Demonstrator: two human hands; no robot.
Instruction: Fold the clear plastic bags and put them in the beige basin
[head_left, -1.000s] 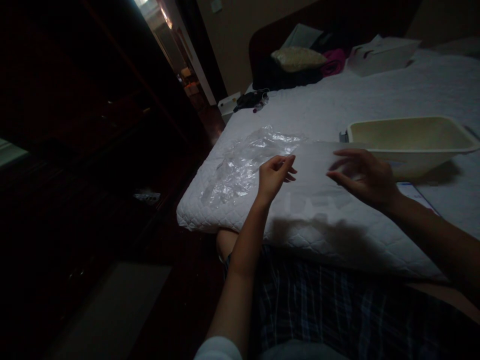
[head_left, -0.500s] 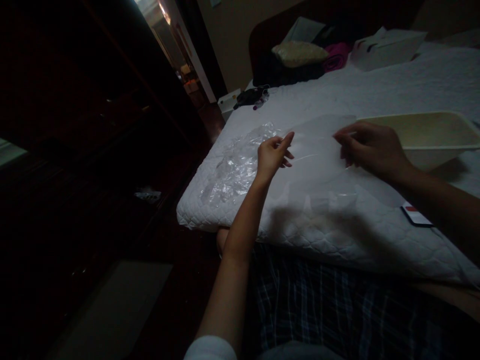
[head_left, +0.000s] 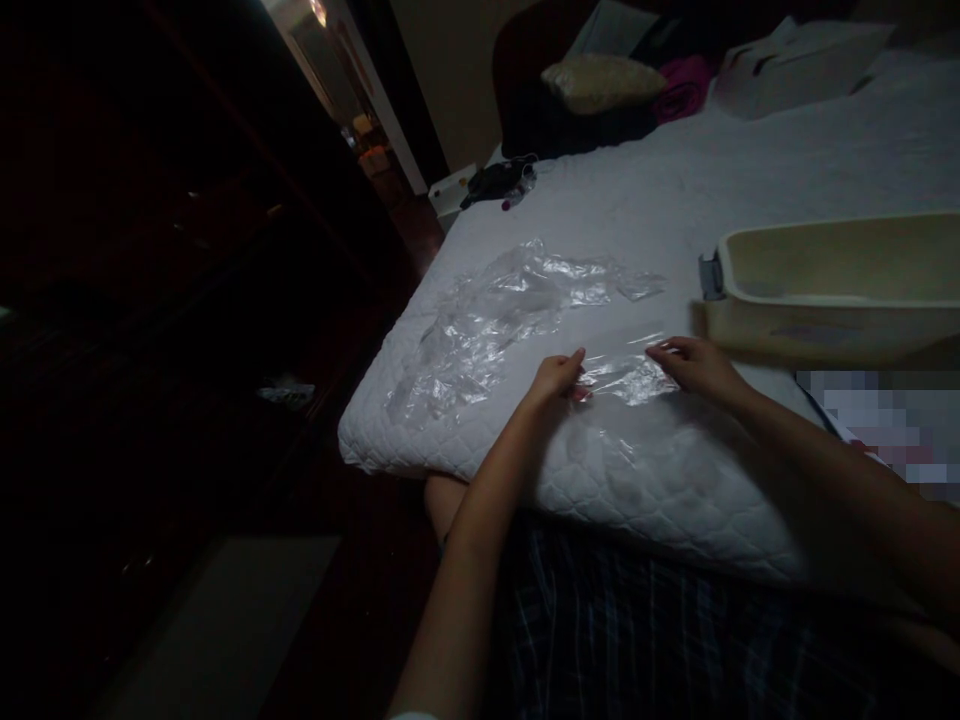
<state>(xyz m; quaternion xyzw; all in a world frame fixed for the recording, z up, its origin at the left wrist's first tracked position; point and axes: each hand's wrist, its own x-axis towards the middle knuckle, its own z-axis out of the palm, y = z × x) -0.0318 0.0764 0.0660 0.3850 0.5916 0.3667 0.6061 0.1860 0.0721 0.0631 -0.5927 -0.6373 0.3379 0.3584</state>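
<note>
A clear plastic sheet (head_left: pixel 626 378) lies low over the white quilted bed (head_left: pixel 660 200) near its front edge. My left hand (head_left: pixel 557 377) pinches the sheet's left edge, fingers pressed together. On the sheet's right edge, my right hand (head_left: pixel 694 366) does the same. Both hands rest close to the bed surface, about a hand's width apart. A crumpled pile of clear plastic (head_left: pixel 487 320) spreads to the left of my left hand.
A cream plastic tub (head_left: pixel 832 285) stands on the bed just right of my right hand. Pillows and clothes (head_left: pixel 600 95) and a white box (head_left: pixel 795 60) lie at the bed's far end. Dark furniture fills the left. A blurred flat item (head_left: pixel 877 420) lies at the right.
Both hands have come down and closer together, lowering the plastic sheet from in front of the tub onto the bed. The view has tilted slightly.
</note>
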